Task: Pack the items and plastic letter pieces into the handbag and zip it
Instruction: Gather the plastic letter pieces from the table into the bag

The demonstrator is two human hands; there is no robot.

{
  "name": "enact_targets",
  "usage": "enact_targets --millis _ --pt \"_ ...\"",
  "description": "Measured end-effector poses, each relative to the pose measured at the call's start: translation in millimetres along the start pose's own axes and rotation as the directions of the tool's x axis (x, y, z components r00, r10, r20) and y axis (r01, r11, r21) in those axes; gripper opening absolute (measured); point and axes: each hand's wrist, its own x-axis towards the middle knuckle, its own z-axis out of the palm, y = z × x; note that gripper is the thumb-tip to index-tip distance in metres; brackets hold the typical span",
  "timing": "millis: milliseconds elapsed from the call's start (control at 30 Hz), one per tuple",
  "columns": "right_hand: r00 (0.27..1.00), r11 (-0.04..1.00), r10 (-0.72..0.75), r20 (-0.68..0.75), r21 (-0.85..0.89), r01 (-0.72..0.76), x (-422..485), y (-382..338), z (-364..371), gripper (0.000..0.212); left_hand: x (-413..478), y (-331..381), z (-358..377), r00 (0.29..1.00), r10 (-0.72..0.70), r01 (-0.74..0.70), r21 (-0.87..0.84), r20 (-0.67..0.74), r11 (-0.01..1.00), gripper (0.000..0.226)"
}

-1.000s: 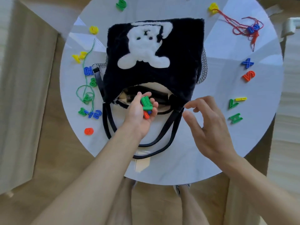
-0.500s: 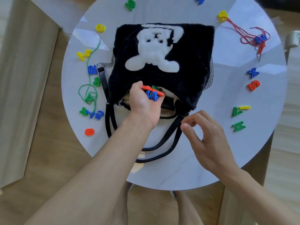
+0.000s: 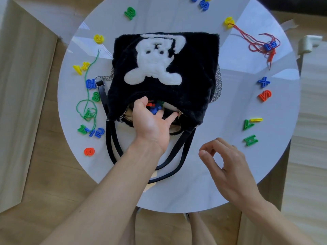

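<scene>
- Head view: the black furry handbag (image 3: 191, 71) lay flat on the round table (image 3: 194, 191), its mouth unzipped and facing the person, its straps (image 3: 178, 156) looped out on the near side
- The left hand (image 3: 152, 126) was at the handbag's mouth, thumb and little finger splayed wide; the middle fingers reached into the opening, so whether they gripped anything could not be told
- Red, blue and green letter pieces (image 3: 154, 109) sat at those fingertips, just inside the handbag's mouth
- The right hand (image 3: 228, 167) hovered near the handbag's near right corner, fingers loosely curled, holding nothing
- Many pieces lay outside the handbag: a green H (image 3: 251, 140) and an orange S (image 3: 264, 95) to its right, an orange piece (image 3: 89, 151) to its near left; others were threaded on a green string (image 3: 86, 106) to its left and a red string (image 3: 251, 43) beyond its far right corner
- Risks, as a judgement: the mouth gaped only narrowly and nothing held it wide, so pieces could catch on the lip and spill toward the straps; the strings could trail out of the handbag and snag the zip (image 3: 123, 115); pieces near the table's rim could be knocked off while gathering
</scene>
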Motion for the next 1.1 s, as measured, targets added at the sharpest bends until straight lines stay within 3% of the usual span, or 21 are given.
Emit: enact_targets --millis 233,333,433,500,600,667,733,867,1000,1100 --pt "1.000 1.000 0.009 0.005 -0.014 -0.009 -10.8 16.8 -12.3 0.013 -4.5 -5.0 -2.8 0.999 0.041 -0.041 0.012 0.017 0.999 0.046" --pt "0.998 0.999 0.038 -0.048 0.009 -0.037 -10.7 28.3 -19.9 0.008 -10.6 -11.2 -3.1 0.995 0.079 -0.078 0.023 -0.058 0.997 0.047" --pt "0.965 0.988 0.154 -0.212 0.018 -0.154 -2.0 54.2 -37.6 0.016 -21.6 -28.6 -5.8 0.972 0.178 -0.141 0.226 -0.151 0.964 0.037" --pt "0.917 0.958 0.259 -0.302 -0.041 -0.284 5.3 78.8 -52.3 0.038 -32.0 -52.6 -5.2 0.966 0.250 -0.199 0.426 -0.068 0.883 0.023" --pt "0.883 0.891 0.365 -0.296 -0.164 -0.423 12.4 110.7 -66.2 0.074 -43.2 -101.3 -2.3 0.978 0.161 -0.208 0.724 0.134 0.658 0.022" --pt "0.896 0.847 0.371 -0.245 -0.306 -0.434 16.0 127.3 -66.6 0.090 -43.8 -136.2 -1.0 0.977 0.072 -0.213 0.873 0.202 0.438 0.018" --pt "0.912 0.821 0.351 -0.211 -0.400 -0.408 20.8 138.3 -60.7 0.098 -36.5 -164.6 2.1 0.950 0.050 -0.312 0.931 0.308 0.191 0.020" --pt "0.942 0.855 0.266 -0.207 -0.400 -0.329 30.3 151.3 -51.4 0.085 -2.8 -194.2 36.9 0.813 0.037 -0.569 0.806 0.581 -0.164 0.041" --pt "0.935 0.853 0.242 -0.260 -0.402 -0.333 34.3 160.0 -58.9 0.048 31.5 -213.2 79.3 0.739 -0.102 -0.618 0.609 0.666 -0.498 0.056" --pt "0.934 0.846 0.243 -0.261 -0.415 -0.336 33.9 166.2 -68.6 0.029 43.1 -225.1 87.5 0.694 -0.249 -0.615 0.376 0.676 -0.693 0.045"
